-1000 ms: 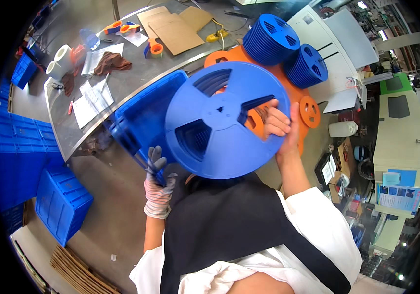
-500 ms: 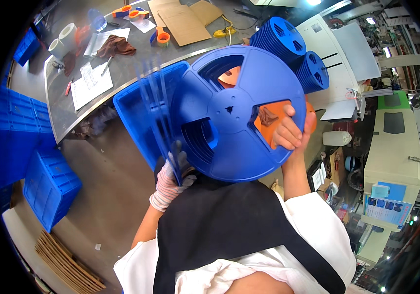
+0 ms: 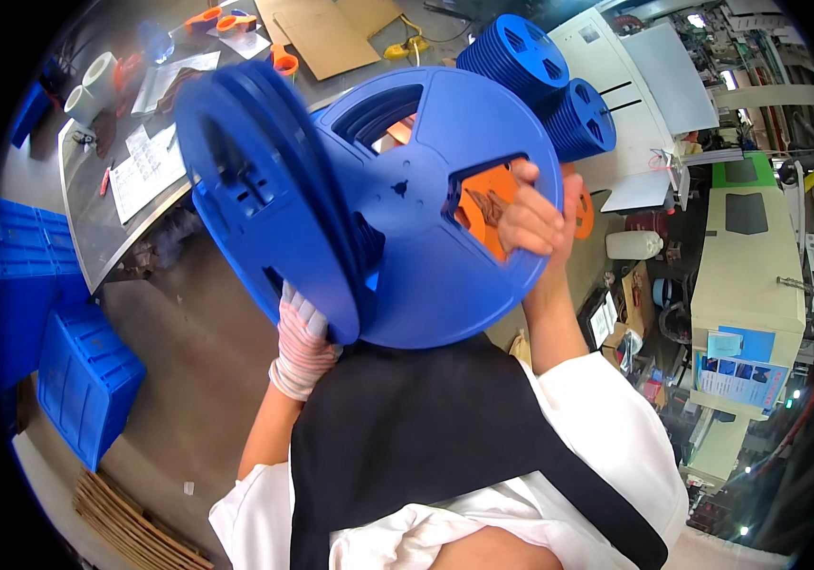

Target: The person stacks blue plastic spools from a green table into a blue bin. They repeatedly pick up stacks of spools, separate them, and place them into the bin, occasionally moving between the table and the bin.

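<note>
Tilted blue reels [image 3: 274, 204] are rising leftward, long axis slanting, above the gloved left hand [image 3: 302, 342], which is clutching their lower rim; rightward, partly behind, a facing reel stack [image 3: 412, 204] is hanging from the bare right hand [image 3: 540, 228], gripping through 1 cutout.

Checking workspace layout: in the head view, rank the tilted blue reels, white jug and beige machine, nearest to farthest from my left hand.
1. Tilted blue reels: gripped by the left hand.
2. White jug: off to the right.
3. Beige machine: farther right, past the jug.
</note>
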A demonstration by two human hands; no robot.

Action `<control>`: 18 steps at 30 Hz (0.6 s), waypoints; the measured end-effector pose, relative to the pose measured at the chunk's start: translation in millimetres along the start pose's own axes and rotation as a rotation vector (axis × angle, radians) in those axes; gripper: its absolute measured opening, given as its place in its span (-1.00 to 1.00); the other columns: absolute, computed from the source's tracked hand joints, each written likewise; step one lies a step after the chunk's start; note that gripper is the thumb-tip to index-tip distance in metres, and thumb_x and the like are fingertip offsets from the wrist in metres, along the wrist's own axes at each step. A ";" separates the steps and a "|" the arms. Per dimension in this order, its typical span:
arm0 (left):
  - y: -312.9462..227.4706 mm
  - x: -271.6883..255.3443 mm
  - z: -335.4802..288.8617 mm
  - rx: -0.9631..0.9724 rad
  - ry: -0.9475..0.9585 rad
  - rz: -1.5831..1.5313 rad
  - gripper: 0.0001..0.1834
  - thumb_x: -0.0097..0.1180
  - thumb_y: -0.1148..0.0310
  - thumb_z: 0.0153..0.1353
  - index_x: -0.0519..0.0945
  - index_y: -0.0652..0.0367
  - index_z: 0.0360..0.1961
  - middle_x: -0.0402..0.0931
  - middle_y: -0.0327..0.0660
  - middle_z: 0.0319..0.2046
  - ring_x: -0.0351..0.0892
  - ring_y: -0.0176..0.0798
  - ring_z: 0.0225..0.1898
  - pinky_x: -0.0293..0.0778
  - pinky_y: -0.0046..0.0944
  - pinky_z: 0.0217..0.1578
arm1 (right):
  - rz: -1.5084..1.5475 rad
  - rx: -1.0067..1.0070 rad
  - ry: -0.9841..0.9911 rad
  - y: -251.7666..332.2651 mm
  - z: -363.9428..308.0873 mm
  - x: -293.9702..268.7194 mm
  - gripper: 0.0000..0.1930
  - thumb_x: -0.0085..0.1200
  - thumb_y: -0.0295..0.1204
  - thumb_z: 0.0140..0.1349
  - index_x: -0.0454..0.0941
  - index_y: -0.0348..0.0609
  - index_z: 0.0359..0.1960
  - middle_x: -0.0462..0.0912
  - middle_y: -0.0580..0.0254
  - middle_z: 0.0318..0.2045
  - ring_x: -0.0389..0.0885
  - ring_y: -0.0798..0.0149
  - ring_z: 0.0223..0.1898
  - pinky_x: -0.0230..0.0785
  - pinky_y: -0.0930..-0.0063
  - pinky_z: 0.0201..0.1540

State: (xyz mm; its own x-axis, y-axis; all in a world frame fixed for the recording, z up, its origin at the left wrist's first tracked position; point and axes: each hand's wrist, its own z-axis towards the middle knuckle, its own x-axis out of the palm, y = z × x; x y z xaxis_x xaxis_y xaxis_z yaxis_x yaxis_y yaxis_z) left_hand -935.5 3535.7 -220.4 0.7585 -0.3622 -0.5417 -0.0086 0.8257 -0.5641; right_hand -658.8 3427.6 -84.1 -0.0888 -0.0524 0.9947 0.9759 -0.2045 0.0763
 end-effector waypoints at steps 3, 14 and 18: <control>3.1 -7.2 2.0 -0.026 0.178 -0.105 -0.47 0.16 0.56 -0.06 0.48 0.23 0.04 0.58 -0.02 -0.08 0.57 0.09 -0.09 0.46 -0.07 -0.03 | -0.088 0.032 -0.111 -1.2 15.3 0.7 -0.39 -0.07 0.06 0.33 0.34 -0.39 -0.01 0.31 0.37 -0.62 0.31 0.55 -0.65 0.19 0.66 -0.62; -6.6 -36.8 11.8 -0.957 -0.151 -1.106 -0.73 0.21 0.40 0.14 0.57 0.33 -0.16 0.63 -0.09 -0.28 0.64 -0.15 -0.20 0.55 -0.15 -0.07 | -0.950 0.143 -0.621 1.3 50.5 -18.6 -0.39 -0.21 0.10 0.37 0.41 -0.30 0.01 0.63 -0.09 -0.18 0.65 0.08 -0.23 0.55 0.24 -0.15; 21.4 -39.3 -18.6 -1.066 -0.429 -1.464 -0.62 0.32 0.23 0.10 0.55 0.26 -0.15 0.56 -0.17 -0.28 0.58 -0.12 -0.15 0.53 -0.15 -0.03 | -1.128 0.054 -0.772 18.5 19.6 -44.3 -0.53 0.01 -0.02 0.32 0.43 -0.21 -0.04 0.66 0.11 -0.38 0.62 0.31 -0.50 0.51 0.44 -0.41</control>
State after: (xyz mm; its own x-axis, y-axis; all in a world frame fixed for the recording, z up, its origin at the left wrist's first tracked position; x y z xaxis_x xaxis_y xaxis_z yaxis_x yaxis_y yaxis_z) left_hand -977.6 3559.6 -222.7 0.6294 -0.1850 0.7547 0.4966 -0.6513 -0.5738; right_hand -632.9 3445.3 -125.4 -0.7184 0.6732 0.1752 0.4566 0.2663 0.8489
